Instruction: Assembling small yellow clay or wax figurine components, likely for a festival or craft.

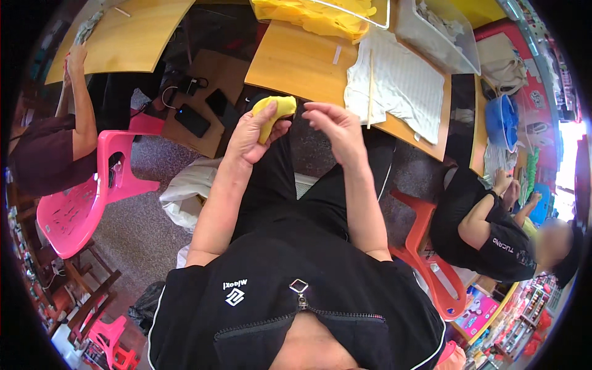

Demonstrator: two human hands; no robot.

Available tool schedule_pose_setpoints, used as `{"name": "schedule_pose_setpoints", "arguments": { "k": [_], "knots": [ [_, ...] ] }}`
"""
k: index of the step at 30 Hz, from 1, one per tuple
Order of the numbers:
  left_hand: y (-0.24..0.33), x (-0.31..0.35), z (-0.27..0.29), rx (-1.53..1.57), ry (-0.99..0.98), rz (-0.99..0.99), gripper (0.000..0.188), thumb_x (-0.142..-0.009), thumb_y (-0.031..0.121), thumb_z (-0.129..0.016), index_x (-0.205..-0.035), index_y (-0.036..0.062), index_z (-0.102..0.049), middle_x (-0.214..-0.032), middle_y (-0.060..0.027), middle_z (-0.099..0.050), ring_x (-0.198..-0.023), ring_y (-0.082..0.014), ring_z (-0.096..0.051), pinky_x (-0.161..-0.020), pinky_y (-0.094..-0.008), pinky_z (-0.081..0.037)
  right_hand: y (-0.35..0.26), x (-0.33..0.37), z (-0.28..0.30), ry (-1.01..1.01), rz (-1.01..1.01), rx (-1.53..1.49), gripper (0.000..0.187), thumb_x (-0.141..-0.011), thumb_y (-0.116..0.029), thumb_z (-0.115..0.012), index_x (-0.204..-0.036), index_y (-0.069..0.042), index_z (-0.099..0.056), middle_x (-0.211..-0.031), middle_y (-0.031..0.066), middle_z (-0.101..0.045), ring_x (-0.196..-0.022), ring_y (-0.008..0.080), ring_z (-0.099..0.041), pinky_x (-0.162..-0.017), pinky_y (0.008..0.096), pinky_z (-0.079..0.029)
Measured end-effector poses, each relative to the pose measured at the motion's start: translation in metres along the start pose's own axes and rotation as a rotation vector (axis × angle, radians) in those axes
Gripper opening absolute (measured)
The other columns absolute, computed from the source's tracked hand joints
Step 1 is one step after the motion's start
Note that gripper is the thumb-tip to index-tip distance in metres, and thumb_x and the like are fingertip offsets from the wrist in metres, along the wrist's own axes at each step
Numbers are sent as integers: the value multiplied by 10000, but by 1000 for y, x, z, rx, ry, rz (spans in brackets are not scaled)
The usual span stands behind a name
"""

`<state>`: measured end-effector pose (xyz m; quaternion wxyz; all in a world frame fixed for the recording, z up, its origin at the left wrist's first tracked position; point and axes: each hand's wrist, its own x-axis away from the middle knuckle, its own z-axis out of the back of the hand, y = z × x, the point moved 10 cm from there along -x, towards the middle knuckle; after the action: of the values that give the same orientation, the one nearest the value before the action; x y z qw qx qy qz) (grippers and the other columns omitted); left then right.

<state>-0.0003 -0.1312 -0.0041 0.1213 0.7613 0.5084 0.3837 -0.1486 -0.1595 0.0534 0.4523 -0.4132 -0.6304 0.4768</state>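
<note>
Yellow fabric piece (275, 114) held above the lap, near wooden table (296, 61) edge. Left hand (253, 132) raised, fingers curled, gripping it. Right hand (336, 126) raised beside, holding nothing visible, fingertips drawn loosely together.

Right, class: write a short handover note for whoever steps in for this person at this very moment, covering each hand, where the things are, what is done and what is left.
Left hand: closed around a small yellow piece, held above the lap.
Right hand: empty, fingers curled, beside the piece, not touching it.
On the wooden table ahead: a pile of yellow pieces, a white cloth, a thin stick.
Done: one piece picked up.
Left: the pile remains.
</note>
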Motion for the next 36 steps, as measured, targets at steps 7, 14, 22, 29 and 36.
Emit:
{"name": "schedule_pose_setpoints", "arguments": {
  "k": [7, 14, 22, 29, 36],
  "knots": [
    [-19, -1, -4, 98, 72, -42, 227, -856, 198, -670, -1023, 50, -632, -916, -58, -664, -739, -121, -629, -680, -267, -540, -11, 22, -6, 218, 119, 273, 169, -790, -122, -716, -890, 9, -677, -773, 32, -665, -689, 65, -596, -638, 218, -486],
    [-15, 3, -8, -77, 12, -126, 260, -886, 188, -627, -1056, -9, -626, -920, -72, -655, -764, -140, -618, -690, -262, -514, 20, 17, 9, 136, 54, 143, 155, -875, -158, -631, -851, -7, -654, -736, -25, -603, -660, 25, -505, -616, 175, -395],
    [15, 30, 22, -431, -18, -81, 310, -908, 234, -593, -1035, -46, -634, -864, -96, -662, -752, -153, -647, -688, -270, -521, 34, 13, 6, 97, 33, 377, 148, -864, -147, -639, -871, 1, -647, -768, 0, -639, -712, 62, -551, -654, 217, -445],
    [94, 167, 212, -925, 382, -12, 295, -839, 261, -670, -952, -9, -695, -809, -11, -657, -735, -72, -583, -677, -221, -455, 104, 41, 33, 31, -192, 288, 145, -883, -160, -626, -900, -17, -647, -772, -8, -610, -671, 47, -501, -592, 187, -384],
    [-69, 263, 445, -394, 787, 391, 235, -798, 121, -684, -965, -35, -629, -915, -147, -663, -799, -237, -666, -695, -371, -559, 171, 69, 65, 177, -476, -155, 106, -909, -141, -596, -924, -40, -622, -790, 21, -622, -653, 66, -537, -602, 185, -433]
  ]
}}
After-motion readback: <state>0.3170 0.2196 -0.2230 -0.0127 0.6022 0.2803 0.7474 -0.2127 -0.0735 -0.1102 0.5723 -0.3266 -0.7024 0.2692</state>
